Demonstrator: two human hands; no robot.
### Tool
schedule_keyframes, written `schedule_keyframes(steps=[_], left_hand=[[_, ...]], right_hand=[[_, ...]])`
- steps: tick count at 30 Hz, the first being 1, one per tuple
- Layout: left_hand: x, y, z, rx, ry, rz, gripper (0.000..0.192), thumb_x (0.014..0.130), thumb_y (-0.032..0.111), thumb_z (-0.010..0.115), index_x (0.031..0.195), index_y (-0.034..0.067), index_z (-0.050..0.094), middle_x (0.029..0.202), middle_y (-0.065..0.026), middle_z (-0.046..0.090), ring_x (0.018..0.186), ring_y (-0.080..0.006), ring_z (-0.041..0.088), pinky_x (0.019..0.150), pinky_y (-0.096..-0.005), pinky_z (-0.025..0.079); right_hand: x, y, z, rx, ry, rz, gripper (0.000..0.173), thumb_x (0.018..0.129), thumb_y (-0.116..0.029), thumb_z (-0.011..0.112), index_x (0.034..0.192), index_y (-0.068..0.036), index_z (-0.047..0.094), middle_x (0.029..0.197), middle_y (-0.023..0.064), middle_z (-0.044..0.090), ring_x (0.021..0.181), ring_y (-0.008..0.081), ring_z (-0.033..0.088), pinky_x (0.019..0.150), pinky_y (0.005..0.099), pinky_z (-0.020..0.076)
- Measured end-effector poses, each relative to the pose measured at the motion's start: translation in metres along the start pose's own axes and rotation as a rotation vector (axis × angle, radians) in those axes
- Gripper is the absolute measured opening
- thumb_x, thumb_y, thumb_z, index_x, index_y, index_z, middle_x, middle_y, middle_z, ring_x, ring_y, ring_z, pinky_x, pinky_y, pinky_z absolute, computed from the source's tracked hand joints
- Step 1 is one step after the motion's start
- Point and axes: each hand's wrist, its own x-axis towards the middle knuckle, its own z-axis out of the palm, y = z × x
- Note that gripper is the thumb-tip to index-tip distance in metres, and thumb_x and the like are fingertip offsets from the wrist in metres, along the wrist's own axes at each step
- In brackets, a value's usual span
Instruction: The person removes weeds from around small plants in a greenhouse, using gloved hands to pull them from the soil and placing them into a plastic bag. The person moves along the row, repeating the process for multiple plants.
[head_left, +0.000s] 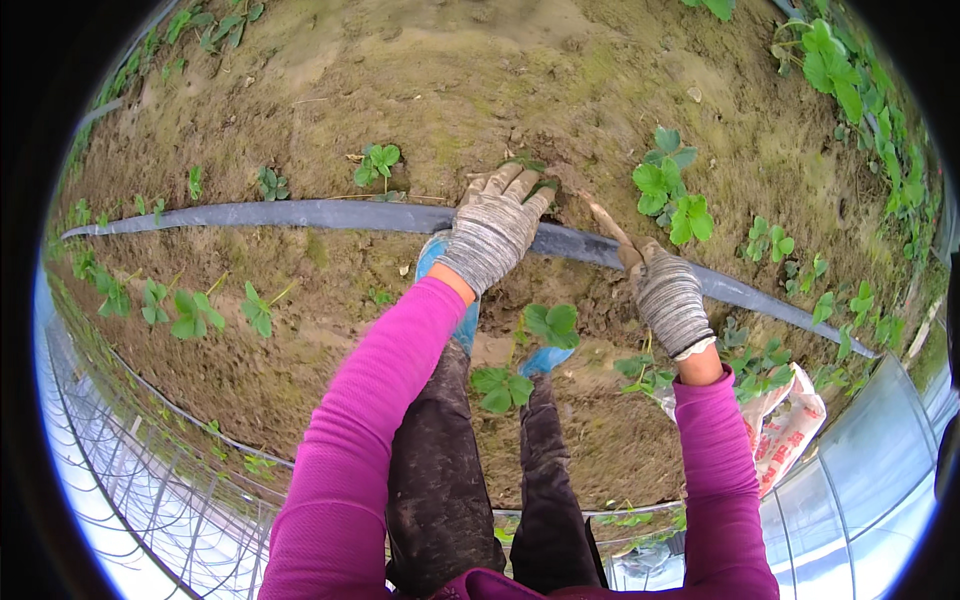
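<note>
My left hand (501, 217), in a grey knit glove with a soil-stained palm side, reaches across a dark flat irrigation hose (330, 214) to the soil. Its fingers lie over a small green plant (529, 163), whose leaves show past the fingertips; whether they grip it is hidden. In my right hand (667, 289), gloved alike, is the wooden handle (602, 214) of a tool. That handle slants up and left to the dirt beside my left fingers, and I cannot make out its head. Just right of it grows a leafy strawberry plant (664, 184).
Young strawberry plants line both sides of the hose, one seedling (379, 163) to the left. Loose seedlings (191, 313) lie at lower left. Blue shoe covers (546, 361) stand near a plant (502, 388). A printed white sack (787, 427) rests behind my right arm.
</note>
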Motion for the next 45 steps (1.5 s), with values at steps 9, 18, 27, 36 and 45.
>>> schedule_keyframes(steps=[9,18,27,36,45], left_hand=[[-0.043,0.029,0.007,-0.303,-0.058,0.077,0.038,0.081,0.02,0.058,0.117,0.008,0.057,0.124,-0.0114,0.051,0.121,-0.0298,0.045,0.101,-0.0452,0.035],[-0.064,0.03,0.019,-0.323,-0.324,0.145,0.054,0.077,0.027,0.061,0.126,0.005,0.05,0.13,-0.0167,0.046,0.125,-0.0322,0.04,0.103,-0.0449,0.034],[-0.063,0.026,-0.005,-0.421,-0.142,0.109,0.041,0.078,0.017,0.061,0.117,0.008,0.054,0.119,-0.0121,0.053,0.115,-0.0302,0.049,0.095,-0.0411,0.041],[0.003,0.023,-0.01,-0.076,0.046,0.074,0.032,0.081,0.018,0.058,0.113,0.016,0.058,0.128,-0.0085,0.048,0.128,-0.0267,0.036,0.099,-0.045,0.037],[-0.022,-0.014,0.007,0.052,-0.007,0.017,0.026,0.082,0.019,0.055,0.107,0.014,0.063,0.12,-0.003,0.056,0.12,-0.0214,0.046,0.094,-0.0434,0.039]], right_hand=[[0.025,-0.07,-0.04,-0.272,-0.187,-0.273,0.017,0.086,-0.021,0.051,0.086,-0.005,0.057,0.067,0.0155,0.06,0.065,0.0319,0.061,0.058,0.0416,0.0481],[0.021,-0.086,0.061,0.146,-0.312,0.2,0.026,0.091,-0.026,0.047,0.095,-0.002,0.056,0.075,0.0204,0.063,0.074,0.0372,0.062,0.067,0.0468,0.0491],[0.065,-0.064,0.09,0.243,0.337,0.057,0.023,0.087,-0.021,0.05,0.098,-0.001,0.055,0.071,0.0207,0.061,0.069,0.0376,0.061,0.062,0.0453,0.0491],[0.02,0.0,0.016,0.053,0.304,0.074,0.024,0.083,-0.017,0.052,0.102,-0.004,0.057,0.07,0.0175,0.06,0.064,0.0338,0.061,0.061,0.0434,0.0499],[0.074,-0.061,0.007,0.179,0.24,-0.026,0.032,0.084,-0.03,0.057,0.102,-0.004,0.061,0.082,0.0165,0.065,0.08,0.0329,0.063,0.071,0.0414,0.0501]])
